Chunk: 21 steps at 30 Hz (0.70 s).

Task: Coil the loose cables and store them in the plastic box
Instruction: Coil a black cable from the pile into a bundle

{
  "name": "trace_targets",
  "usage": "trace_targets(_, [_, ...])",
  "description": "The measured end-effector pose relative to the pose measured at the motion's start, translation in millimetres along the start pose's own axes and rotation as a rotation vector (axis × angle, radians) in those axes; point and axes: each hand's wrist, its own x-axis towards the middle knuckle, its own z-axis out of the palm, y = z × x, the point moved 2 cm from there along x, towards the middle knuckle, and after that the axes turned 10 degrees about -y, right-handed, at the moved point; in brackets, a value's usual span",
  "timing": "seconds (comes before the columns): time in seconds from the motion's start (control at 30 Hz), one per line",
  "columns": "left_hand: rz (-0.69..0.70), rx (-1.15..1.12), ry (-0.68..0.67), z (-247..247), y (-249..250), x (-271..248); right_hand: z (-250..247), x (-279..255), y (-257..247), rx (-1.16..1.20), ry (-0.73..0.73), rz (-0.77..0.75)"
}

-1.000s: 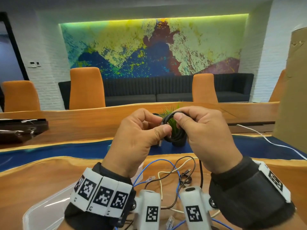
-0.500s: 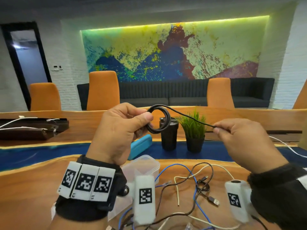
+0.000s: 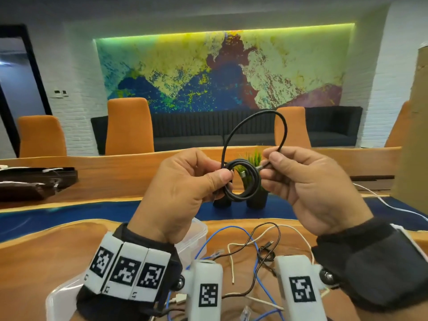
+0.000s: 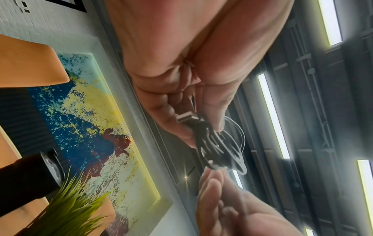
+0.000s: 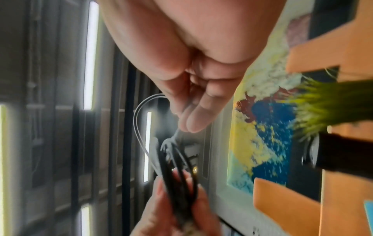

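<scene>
Room: meeting space, white brick walls, large abstract mural [image 3: 222, 72], dark sofa [image 3: 208, 133], orange chairs [image 3: 128, 126]. Surface: long wood table [image 3: 41, 251] with a blue band along its middle.

Items, left to right:

1. Box [image 3: 196, 237], clear plastic, set on the table under and behind the left wrist; interior mostly hidden, contents cannot be told.
2. Left hand [image 3: 183, 193], raised above the table, clenched on the coil [image 3: 243, 181]: the stacked black turns are pinched between thumb and fingers at the coil's left side. A USB plug [image 4: 186, 118] is seen in the left wrist view, held against the same fingers.
3. Coil, black cable, several tight turns, one large free loop [image 3: 254, 126] arching above it.
4. Loose cables [image 3: 250, 251], blue, white and dark, tangled on the table below the hands; not yet coiled.
5. Plant [image 3: 253, 158], small, in a dark pot behind the coil.
6. Right hand [image 3: 308, 181], thumb and fingertips closed on the cable's free end just beside the coil's right edge.

Risks, as judged:
- Turns may spring apart if the left pinch is eased before the tail is tucked; the cable looks stiff.
- The big loop may be left standing proud if the end is drawn through unevenly, making the bundle awkward for the box.
- The bundle may snag the tangle below if lowered carelessly.
</scene>
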Motion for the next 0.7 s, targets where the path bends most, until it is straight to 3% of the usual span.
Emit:
trace_targets(0.13, [0.016, 0.050, 0.031, 5, -2, 1, 8, -2, 11, 0.080, -0.226, 0.183])
trace_targets(0.27, [0.131, 0.208, 0.125, 6, -3, 2, 15, -9, 15, 0.259, -0.425, 0.313])
trace_targets(0.33, [0.191, 0.287, 0.144, 6, -2, 2, 17, -12, 15, 0.166, -0.456, 0.310])
trace_targets(0.53, [0.223, 0.456, 0.211, 1, -7, 2, 18, -13, 8, -0.328, -0.341, 0.241])
trace_targets(0.6, [0.189, 0.475, 0.282, -13, -9, 4, 8, -11, -1, -0.570, -0.221, 0.159])
trace_targets(0.7, [0.114, 0.498, 0.345, -35, -7, 5, -22, -8, -24, -0.963, 0.095, -0.092])
